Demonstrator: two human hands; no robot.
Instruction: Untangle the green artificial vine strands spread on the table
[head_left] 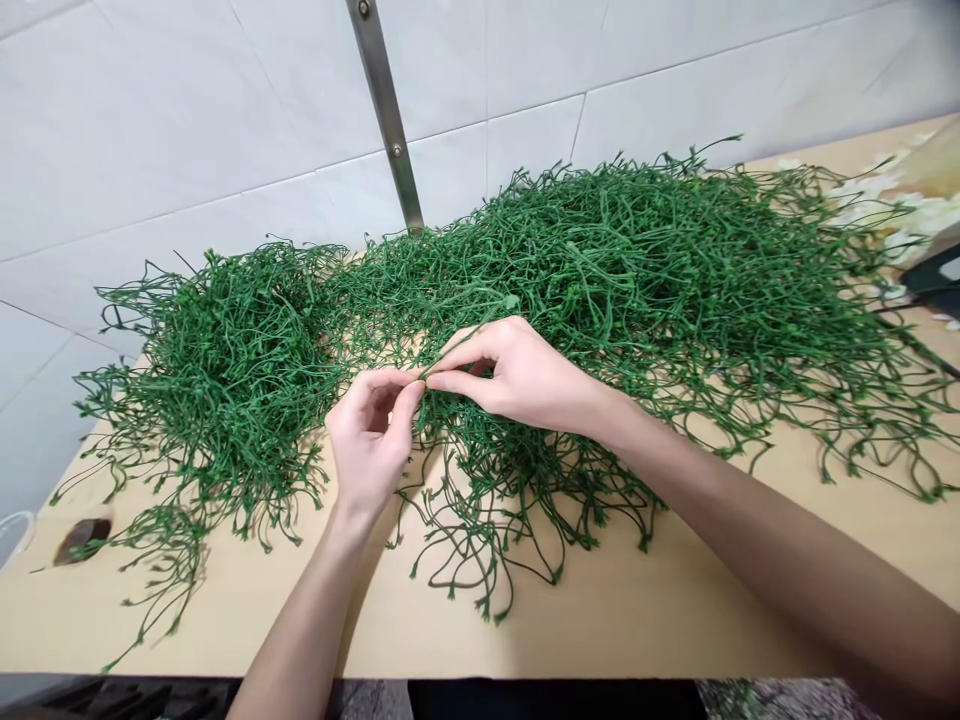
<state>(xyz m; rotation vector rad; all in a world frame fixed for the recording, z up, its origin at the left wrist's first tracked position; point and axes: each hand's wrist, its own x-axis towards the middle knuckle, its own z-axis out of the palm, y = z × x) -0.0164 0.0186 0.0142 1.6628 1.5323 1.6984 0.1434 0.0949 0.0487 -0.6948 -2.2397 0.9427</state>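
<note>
My left hand (370, 425) and my right hand (521, 375) meet over the middle of the table, their fingertips almost touching. Both pinch a thin green artificial flower stem (459, 343), which slants up and to the right past my right fingers. The part between the fingertips is mostly hidden. Behind and to the right lies a large tangled heap of green stems (637, 240). A smaller heap of the same stems (232, 360) is to the left of my left hand. Some loose stems (480, 545) spread toward the front, below my hands.
The pale wooden table (600, 620) has a dark hole (81, 542) near its left edge. A metal strip (386, 115) runs down the tiled wall (187, 100) behind. White artificial flowers (881, 205) and a dark object (934, 280) are at the far right.
</note>
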